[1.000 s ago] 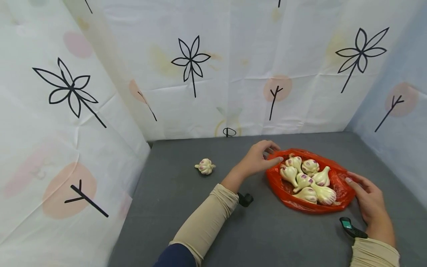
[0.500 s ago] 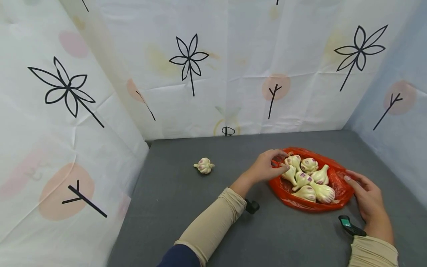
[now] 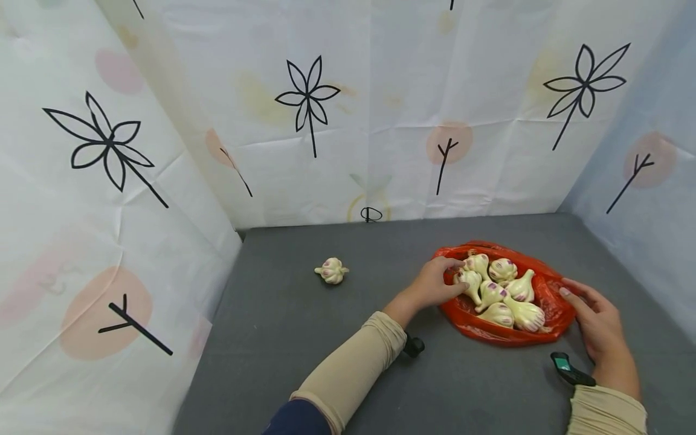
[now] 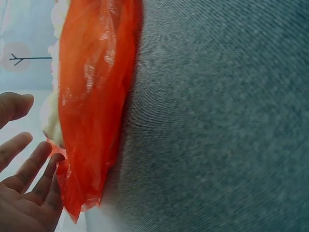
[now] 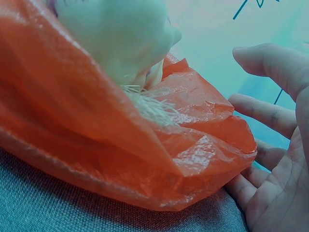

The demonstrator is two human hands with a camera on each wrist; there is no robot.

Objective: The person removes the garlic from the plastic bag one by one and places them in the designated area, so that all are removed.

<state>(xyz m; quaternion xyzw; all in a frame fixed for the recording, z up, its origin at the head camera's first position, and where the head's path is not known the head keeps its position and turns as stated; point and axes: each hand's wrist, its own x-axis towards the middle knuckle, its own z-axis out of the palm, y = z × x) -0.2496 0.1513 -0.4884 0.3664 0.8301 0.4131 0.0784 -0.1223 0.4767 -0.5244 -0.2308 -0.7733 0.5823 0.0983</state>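
A red plastic bag (image 3: 473, 323) lies spread wide on the grey table, with several garlic bulbs (image 3: 492, 293) heaped in it. My left hand (image 3: 432, 284) reaches over the bag's left rim, thumb and fingers parted around the leftmost bulb (image 3: 469, 284). In the left wrist view, its fingers (image 4: 36, 164) come up to the bag's rim, and a gap separates the thumb from the bulb. At the opposite end, my right hand (image 3: 600, 320) rests with loosely extended fingers against the bag's side. The right wrist view has the plastic (image 5: 212, 140) touching those fingers, its thumb standing off.
One garlic bulb (image 3: 331, 270) sits alone on the table (image 3: 283, 338), left of the bag. Patterned white cloth (image 3: 402, 169) hangs behind the table and along both sides. Dark wrist devices (image 3: 571, 370) are strapped near both hands.
My left hand has moved from the bag's upper left rim down and inward to the leftmost bulb. The right hand has stayed at the bag's right side.
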